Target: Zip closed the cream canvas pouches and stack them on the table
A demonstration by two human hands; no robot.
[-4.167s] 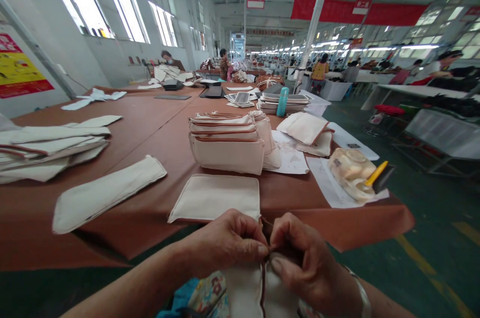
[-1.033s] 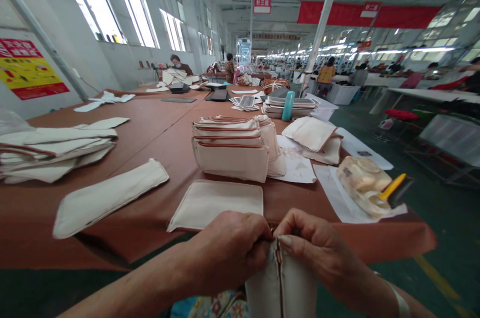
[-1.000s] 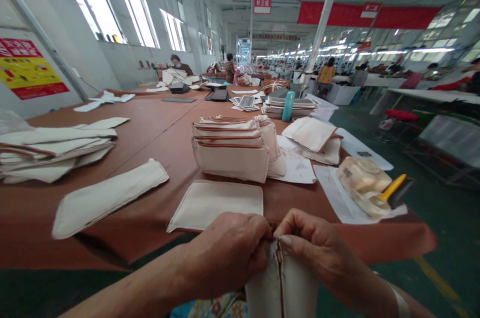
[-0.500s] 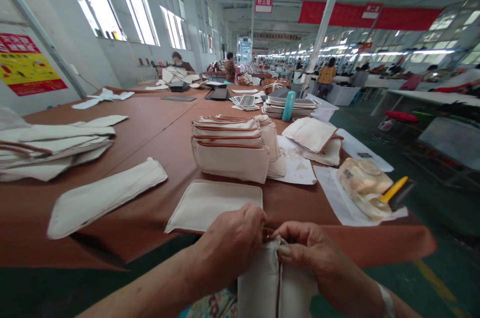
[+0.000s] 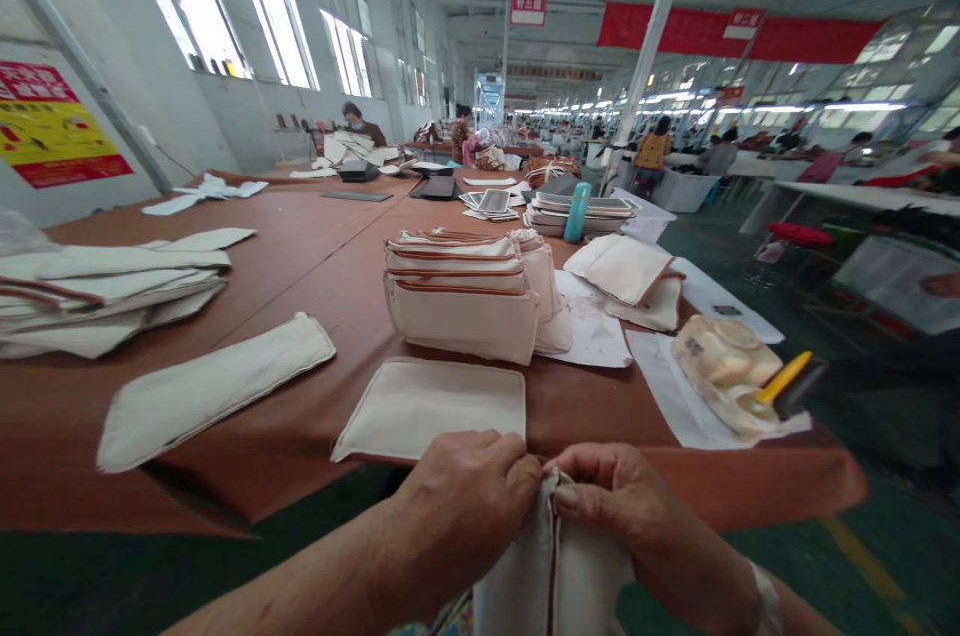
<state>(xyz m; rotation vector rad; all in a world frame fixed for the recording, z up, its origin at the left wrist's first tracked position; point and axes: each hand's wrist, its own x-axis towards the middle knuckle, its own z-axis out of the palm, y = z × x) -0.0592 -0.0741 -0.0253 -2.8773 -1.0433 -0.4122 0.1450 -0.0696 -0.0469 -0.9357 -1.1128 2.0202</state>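
A cream fabric pouch [image 5: 517, 576] with a brown-edged seam down its middle hangs upright at the table's front edge. My left hand [image 5: 472, 486] is closed on its top left edge, the fingertips curled and partly hidden. Thumb and fingers of my right hand [image 5: 622, 501] pinch the top of the same pouch, close beside the left fingertips. Just beyond my hands, a flat cream panel [image 5: 435, 406] lies on the brown-covered table [image 5: 300, 266]. Behind it several cream pouches with brown piping [image 5: 461, 316] stand in a row.
To the left lie a long cream piece [image 5: 217, 391] and a heap of cream pieces [image 5: 112, 291]. At right are stacked cream pieces [image 5: 626, 276], a plastic container [image 5: 724, 361] with a yellow-handled brush [image 5: 784, 381], and a blue bottle [image 5: 577, 213]. Several people sit farther back.
My left hand has come down slightly and turned, its fingertips now at the pouch's top edge. My right hand keeps its pinch in nearly the same place.
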